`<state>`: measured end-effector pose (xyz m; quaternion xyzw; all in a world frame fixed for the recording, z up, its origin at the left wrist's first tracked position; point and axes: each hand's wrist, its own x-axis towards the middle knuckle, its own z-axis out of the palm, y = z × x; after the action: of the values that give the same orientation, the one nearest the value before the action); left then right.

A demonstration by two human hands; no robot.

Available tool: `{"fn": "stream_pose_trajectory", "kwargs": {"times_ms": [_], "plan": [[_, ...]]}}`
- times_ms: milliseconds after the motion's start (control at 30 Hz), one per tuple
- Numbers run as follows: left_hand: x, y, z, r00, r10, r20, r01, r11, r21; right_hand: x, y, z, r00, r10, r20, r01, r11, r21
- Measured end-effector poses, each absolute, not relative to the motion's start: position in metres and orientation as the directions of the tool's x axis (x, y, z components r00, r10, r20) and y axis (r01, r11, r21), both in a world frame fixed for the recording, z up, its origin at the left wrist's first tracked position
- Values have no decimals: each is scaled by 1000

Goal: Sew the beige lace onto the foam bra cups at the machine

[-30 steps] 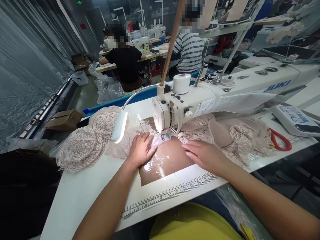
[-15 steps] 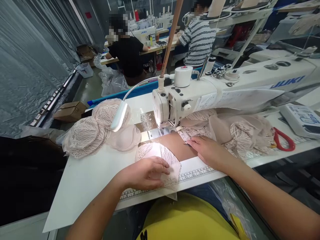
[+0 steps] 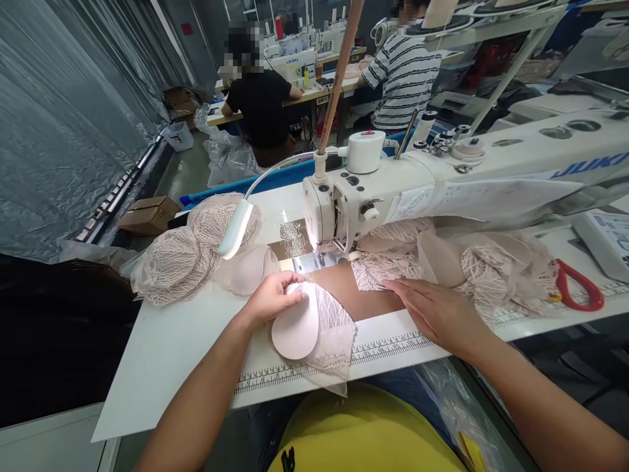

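So the lace bra cup is now showing its smooth padded side, when a moment ago it was lace side up. It's lying on the worktop just in front of the sewing machine, with the left hand fingers gripping its top edge. The right hand is resting flat, fingers released, on the pile of lace pieces under the machine's arm. A stack of lace cups is sitting left of the machine.

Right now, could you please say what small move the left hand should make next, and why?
Probably slide the pale pink round foam cup toward the white sewing machine: the left hand holds it near the white table's front edge, well apart from it.
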<state>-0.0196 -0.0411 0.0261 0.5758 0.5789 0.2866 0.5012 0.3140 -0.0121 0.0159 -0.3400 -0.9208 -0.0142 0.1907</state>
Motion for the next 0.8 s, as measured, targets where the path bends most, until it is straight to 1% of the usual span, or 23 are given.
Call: {"fn": "stream_pose_trajectory", "kwargs": {"times_ms": [67, 133, 200, 300, 400, 500, 567, 633, 800], "plan": [[-17, -44, 25, 160, 950, -270, 281, 218, 935, 307, -17, 22, -672, 655, 346, 620, 753, -221], [-15, -46, 24, 169, 944, -285, 200, 250, 947, 294, -19, 28, -667, 694, 271, 595, 715, -368], [-14, -49, 23, 196, 937, -288, 144, 263, 954, 276, -18, 33, -684, 704, 192, 555, 672, -489], [-13, -52, 25, 241, 933, -269, 92, 254, 963, 248, -12, 38, -707, 698, 115, 498, 606, -620], [-11, -54, 28, 295, 927, -230, 46, 226, 973, 227, -5, 42, -713, 697, 69, 444, 526, -725], [-10, -55, 32, 341, 917, -207, -1, 221, 975, 215, 0, 45, -744, 666, 52, 367, 473, -801], [-10, -55, 32, 361, 911, -200, -19, 221, 975, 209, 1, 47, -769, 638, 51, 323, 456, -829], [-10, -54, 31, 381, 905, -191, -39, 222, 974, 205, 0, 49, -780, 625, 42, 310, 443, -841], [-10, -53, 25, 401, 897, -185, -77, 234, 969, 195, -4, 49, -767, 641, 32, 305, 407, -861]]}}
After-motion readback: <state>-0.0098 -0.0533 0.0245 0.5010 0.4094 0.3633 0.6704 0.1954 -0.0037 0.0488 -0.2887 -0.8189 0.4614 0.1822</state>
